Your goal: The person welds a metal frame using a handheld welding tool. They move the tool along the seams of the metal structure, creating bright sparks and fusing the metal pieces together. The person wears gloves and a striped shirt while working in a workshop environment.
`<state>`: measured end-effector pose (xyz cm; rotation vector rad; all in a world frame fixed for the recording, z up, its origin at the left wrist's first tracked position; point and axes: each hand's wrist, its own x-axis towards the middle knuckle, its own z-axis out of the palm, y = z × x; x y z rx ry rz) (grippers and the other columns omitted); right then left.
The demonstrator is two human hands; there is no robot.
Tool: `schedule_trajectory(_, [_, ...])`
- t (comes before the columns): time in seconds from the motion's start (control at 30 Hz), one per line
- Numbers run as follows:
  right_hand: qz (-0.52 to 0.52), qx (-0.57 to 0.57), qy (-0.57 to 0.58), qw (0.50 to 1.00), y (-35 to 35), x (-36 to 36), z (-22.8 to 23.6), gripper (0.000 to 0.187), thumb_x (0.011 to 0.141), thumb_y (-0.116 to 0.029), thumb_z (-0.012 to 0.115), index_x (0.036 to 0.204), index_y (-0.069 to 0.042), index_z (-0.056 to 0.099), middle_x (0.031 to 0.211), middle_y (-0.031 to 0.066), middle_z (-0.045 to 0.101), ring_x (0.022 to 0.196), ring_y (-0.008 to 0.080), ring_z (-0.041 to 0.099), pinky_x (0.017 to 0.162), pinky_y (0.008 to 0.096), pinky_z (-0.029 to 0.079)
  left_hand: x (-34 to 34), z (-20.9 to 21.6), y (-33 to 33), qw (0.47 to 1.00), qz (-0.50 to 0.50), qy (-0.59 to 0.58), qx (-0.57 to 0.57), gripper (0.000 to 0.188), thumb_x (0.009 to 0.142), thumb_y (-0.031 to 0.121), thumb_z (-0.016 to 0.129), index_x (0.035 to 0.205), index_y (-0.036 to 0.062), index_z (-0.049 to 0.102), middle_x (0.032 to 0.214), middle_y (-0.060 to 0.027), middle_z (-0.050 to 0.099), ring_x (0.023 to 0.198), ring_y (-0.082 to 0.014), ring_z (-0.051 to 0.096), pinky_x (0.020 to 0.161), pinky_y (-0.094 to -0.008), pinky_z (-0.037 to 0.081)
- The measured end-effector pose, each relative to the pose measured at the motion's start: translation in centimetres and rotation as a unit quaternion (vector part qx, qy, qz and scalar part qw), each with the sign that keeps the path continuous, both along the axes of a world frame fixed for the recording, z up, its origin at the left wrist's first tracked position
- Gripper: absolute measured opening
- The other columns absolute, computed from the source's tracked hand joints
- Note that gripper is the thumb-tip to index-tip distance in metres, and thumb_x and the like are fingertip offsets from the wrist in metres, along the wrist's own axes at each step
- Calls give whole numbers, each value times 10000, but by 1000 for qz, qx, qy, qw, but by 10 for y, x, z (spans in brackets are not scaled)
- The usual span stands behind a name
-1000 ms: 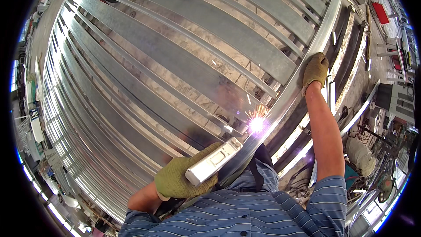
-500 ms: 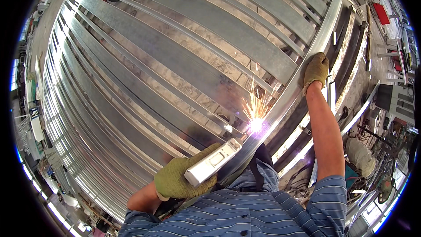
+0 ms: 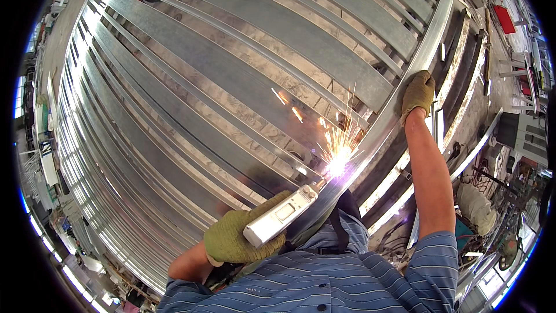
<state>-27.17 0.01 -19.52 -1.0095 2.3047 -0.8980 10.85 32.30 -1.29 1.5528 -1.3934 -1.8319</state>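
My left hand, in an olive-green work glove, is closed around a white, boxy welding gun. The gun's nozzle points up and right at the joint between a flat bar and the edge rail of a large metal grille. A glaring white-violet arc with orange sparks burns at that spot and hides the joint. Farther up the same rail, my right hand, gloved alike, is wrapped over it, its fingertips partly hidden. Dark smudges mark the bars near the gun.
Long metal profiles lie right of the grille. Beyond them are a grey cabinet-like box, a pale sack and tangled cables. A red object is at the far right. Bright, closely spaced bars run along the left.
The spark spray has widened, with glowing streaks now flying up and left over the bars. The gun's nozzle shows a little more clearly; both hands stay nearly in place.
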Motion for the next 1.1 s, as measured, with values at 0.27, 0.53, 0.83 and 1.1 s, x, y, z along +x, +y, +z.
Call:
schedule_trajectory(0.27, [-4, -13, -11, 1000, -4, -12, -16, 639, 1129, -510, 414, 1367, 12, 696, 1351, 274, 731, 1287, 460, 675, 1113, 493, 500, 3, 21, 1, 991, 32, 17, 130, 819, 943, 121, 864, 1670, 48, 492, 1151, -92, 837, 1041, -143, 794, 870, -301, 611])
schedule_trajectory(0.53, [-3, -53, 2, 999, -1, -4, -12, 579, 1127, -451, 426, 1244, 34, 719, 1218, 265, 754, 1149, 441, 704, 1039, 476, 518, 8, 29, -23, 996, 58, 59, -29, 722, 943, 115, 864, 1603, 43, 579, 1083, -71, 816, 894, -128, 739, 801, -276, 598])
schedule_trajectory(0.83, [-7, -64, -16, 998, -3, -7, -18, 573, 1127, -443, 422, 1190, 40, 724, 1049, 246, 763, 1011, 425, 713, 968, 484, 532, -25, -4, -49, 996, 80, 26, 8, 709, 916, 168, 917, 1559, 75, 634, 1195, -65, 829, 1029, -132, 768, 918, -308, 612])
schedule_trajectory(1.1, [-14, -14, 5, 1000, 2, 0, -7, 642, 1127, -506, 385, 1362, 3, 699, 1348, 309, 725, 1292, 515, 649, 1120, 521, 488, -27, -11, -48, 999, 26, -14, -25, 703, 889, 215, 948, 1527, 100, 676, 1246, -81, 829, 1060, -174, 808, 900, -317, 630])
